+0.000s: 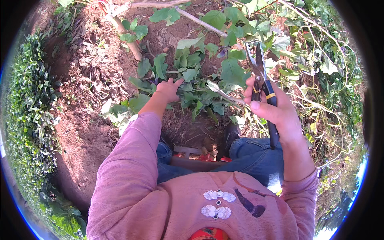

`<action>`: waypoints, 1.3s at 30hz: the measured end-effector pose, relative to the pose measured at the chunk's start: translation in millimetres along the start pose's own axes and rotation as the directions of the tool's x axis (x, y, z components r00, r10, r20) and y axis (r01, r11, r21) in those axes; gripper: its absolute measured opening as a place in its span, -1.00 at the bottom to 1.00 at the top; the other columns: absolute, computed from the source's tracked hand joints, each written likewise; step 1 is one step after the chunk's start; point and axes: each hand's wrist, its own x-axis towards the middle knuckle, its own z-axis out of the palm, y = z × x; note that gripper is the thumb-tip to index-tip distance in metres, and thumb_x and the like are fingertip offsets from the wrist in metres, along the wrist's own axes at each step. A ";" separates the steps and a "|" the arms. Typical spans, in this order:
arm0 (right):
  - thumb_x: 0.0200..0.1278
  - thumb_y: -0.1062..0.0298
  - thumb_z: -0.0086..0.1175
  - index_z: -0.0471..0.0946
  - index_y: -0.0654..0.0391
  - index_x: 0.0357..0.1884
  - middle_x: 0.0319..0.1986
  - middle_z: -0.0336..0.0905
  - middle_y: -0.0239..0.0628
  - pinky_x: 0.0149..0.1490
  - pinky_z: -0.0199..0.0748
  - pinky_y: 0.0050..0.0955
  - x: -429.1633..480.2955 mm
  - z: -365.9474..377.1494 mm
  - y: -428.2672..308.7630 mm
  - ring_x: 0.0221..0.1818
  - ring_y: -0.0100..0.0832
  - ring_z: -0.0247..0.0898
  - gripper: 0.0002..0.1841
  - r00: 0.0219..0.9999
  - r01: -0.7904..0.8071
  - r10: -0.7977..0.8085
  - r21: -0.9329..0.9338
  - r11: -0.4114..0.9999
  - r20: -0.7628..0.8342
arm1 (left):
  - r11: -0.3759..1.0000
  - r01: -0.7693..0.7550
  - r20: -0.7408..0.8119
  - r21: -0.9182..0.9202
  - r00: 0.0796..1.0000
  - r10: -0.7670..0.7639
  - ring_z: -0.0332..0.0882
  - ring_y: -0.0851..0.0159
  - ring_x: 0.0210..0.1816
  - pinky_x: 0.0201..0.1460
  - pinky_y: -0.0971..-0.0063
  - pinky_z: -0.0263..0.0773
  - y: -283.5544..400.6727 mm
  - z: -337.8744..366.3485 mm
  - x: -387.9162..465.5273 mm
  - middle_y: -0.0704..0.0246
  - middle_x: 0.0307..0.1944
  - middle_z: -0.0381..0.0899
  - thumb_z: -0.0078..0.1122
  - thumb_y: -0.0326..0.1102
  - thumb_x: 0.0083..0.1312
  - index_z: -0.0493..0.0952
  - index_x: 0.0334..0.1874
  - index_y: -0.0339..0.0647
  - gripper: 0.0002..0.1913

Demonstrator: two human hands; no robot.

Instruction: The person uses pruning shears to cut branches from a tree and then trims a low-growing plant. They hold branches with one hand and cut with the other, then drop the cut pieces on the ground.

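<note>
My right hand [277, 111] holds a pair of garden shears [264, 78] with dark handles and yellow bands, the blades pointing away from me and slightly parted. My left hand [169, 90] reaches down into a heap of cut leafy stems [192, 90] on the soil, its fingers spread among the leaves; whether it grips a stem is hidden. Pale cut branches [223, 91] lie between my two hands. Broad leaves [234, 70] of a plant, with a small purple flower [222, 53], hang just left of the blades.
A thick woody stem [127, 39] rises from the soil at the upper left, and a long branch [201, 22] crosses above the heap. Tangled vines [324, 72] fill the right side. A dense leafy row [31, 105] runs along the left, beside dry leaf litter [96, 69].
</note>
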 end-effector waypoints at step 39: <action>0.12 0.10 0.27 0.27 0.41 0.27 -0.06 0.48 0.08 0.11 0.41 -0.25 -94.6 -6.6 61.1 0.00 -0.09 0.47 -0.23 0.970 0.188 -0.220 0.245 0.951 0.108 | 0.941 -0.301 -0.152 0.153 0.934 0.323 -0.01 0.02 0.53 0.59 0.05 -0.18 158.3 22.7 71.9 0.12 0.48 0.12 0.43 0.01 0.10 0.11 0.54 -0.04 -0.02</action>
